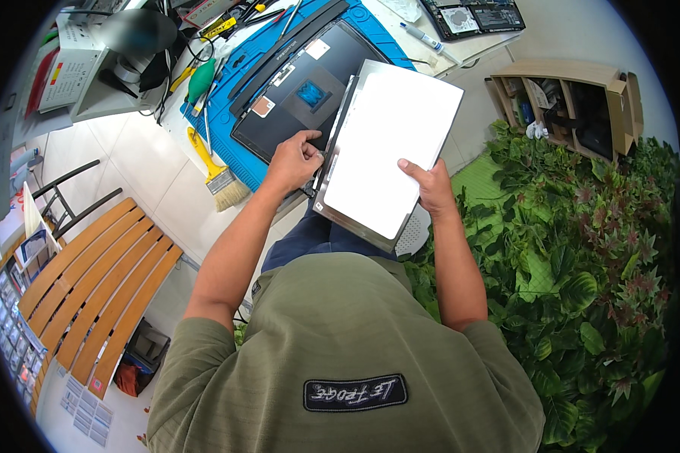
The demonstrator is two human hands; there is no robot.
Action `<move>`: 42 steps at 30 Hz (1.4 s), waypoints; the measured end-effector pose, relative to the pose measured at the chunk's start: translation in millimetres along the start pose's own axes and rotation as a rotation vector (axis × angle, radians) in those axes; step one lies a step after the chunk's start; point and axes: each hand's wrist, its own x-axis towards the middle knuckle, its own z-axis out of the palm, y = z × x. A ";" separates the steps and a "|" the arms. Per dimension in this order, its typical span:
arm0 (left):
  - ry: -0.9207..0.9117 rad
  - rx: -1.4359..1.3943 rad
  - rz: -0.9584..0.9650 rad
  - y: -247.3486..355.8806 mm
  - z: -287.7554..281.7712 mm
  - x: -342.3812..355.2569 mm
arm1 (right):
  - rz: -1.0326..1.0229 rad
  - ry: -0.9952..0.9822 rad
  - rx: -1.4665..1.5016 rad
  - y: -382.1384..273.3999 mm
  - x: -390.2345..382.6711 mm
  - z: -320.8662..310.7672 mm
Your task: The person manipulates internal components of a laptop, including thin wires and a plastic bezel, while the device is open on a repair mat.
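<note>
A laptop screen panel (393, 143) with a bright white back and a silver metal border is held tilted over my lap. My right hand (433, 187) grips its right edge, thumb on the white face and fingers underneath. Along its left edge runs a dark narrow strip. My left hand (295, 162) is closed in a pinch beside that strip; what the fingertips hold is too small to make out. Just beyond, a black laptop lid (283, 113) lies on the blue work mat (234, 143), partly covered by the panel, with pale stickers and a blue patch on it.
A yellow-handled brush (219, 177) hangs over the mat's left edge near a green air blower (202, 79). A white marker-like tube (431, 41) and an opened laptop base (472, 16) lie far right. A slatted wooden bench (98, 287) stands left; leafy plants (574, 279) fill the right.
</note>
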 end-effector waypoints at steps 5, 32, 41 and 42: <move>0.015 -0.135 -0.038 -6.7 -0.4 -1.7 | 0.020 0.002 0.020 4.7 1.4 -3.9; -0.104 -0.285 -0.164 -20.7 -6.3 6.4 | 0.069 0.009 0.069 3.9 0.7 -6.4; -0.194 -0.266 -0.192 -12.5 -12.8 10.6 | 0.112 0.015 0.111 10.1 7.4 -13.0; -0.196 -0.265 -0.194 -12.5 -12.9 10.9 | 0.118 0.012 0.124 10.9 8.3 -14.0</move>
